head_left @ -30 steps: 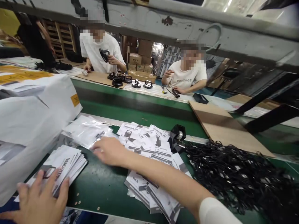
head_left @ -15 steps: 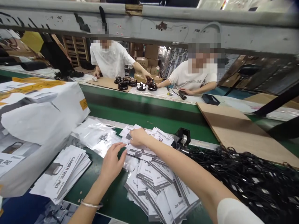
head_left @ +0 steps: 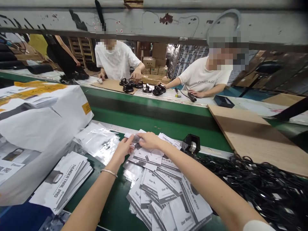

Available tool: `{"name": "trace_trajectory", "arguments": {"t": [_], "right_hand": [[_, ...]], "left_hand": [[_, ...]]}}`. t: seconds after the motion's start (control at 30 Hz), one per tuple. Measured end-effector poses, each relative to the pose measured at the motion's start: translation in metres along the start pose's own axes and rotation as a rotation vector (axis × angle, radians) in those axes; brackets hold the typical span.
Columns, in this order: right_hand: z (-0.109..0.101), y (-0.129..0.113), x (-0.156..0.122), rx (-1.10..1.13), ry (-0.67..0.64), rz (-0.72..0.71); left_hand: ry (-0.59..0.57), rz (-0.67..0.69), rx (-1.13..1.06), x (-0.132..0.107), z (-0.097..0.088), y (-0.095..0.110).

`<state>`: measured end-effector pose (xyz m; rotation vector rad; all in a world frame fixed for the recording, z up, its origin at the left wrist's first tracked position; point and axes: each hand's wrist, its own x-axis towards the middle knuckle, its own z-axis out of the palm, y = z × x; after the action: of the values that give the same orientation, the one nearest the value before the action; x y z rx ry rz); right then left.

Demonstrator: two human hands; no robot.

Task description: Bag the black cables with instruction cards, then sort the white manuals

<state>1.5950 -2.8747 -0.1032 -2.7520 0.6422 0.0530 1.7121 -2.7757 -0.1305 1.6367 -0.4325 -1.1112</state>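
My left hand (head_left: 124, 147) and my right hand (head_left: 149, 140) meet over the far end of a spread of white user-manual leaflets (head_left: 160, 189) on the green table (head_left: 113, 205). Both pinch the same small leaflet (head_left: 135, 139) at the top of the spread, fingers closed on its edges. A bracelet sits on my left wrist. A neat stack of "Thunder Trail Pro" booklets (head_left: 63, 181) lies to the lower left, away from both hands.
Clear plastic bags (head_left: 98, 143) lie left of the hands, beside a large white sack (head_left: 36, 128). A black tape dispenser (head_left: 191, 145) and a heap of black cables (head_left: 260, 186) are at right, a cardboard sheet (head_left: 255, 138) behind. Two people work across the green conveyor (head_left: 149, 112) with black suction cups (head_left: 134, 86).
My left hand left the booklet stack and came up to the leaflet pile. My right hand shifted from the plastic bags to the pile's far end; both now hold one leaflet.
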Motion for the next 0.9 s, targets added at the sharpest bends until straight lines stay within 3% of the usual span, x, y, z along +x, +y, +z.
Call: {"name": "trace_trajectory", "arguments": {"t": [0.13, 0.27, 0.43, 0.57, 0.7, 0.8, 0.9], "right_hand": [[-0.001, 0.001, -0.008, 0.088, 0.005, 0.017], [0.007, -0.001, -0.022, 0.078, 0.024, 0.115], [0.017, -0.031, -0.03, -0.013, -0.046, 0.153], [0.022, -0.05, -0.022, -0.058, -0.09, 0.195], [0.019, -0.046, -0.015, -0.067, -0.051, 0.285], [0.016, -0.045, -0.017, -0.059, 0.026, 0.339], [0.02, -0.063, -0.024, -0.022, 0.068, 0.287]], "left_hand": [[0.118, -0.018, -0.114, 0.006, -0.003, -0.003], [0.214, 0.019, -0.271, 0.001, -0.025, -0.011], [0.266, -0.005, -0.41, -0.013, -0.044, -0.023], [0.26, -0.009, -0.533, -0.022, -0.045, -0.027], [0.241, -0.069, -0.62, -0.03, -0.046, -0.029], [0.171, -0.112, -0.662, -0.037, -0.043, -0.03], [0.08, -0.114, -0.714, -0.044, -0.036, -0.03]]}}
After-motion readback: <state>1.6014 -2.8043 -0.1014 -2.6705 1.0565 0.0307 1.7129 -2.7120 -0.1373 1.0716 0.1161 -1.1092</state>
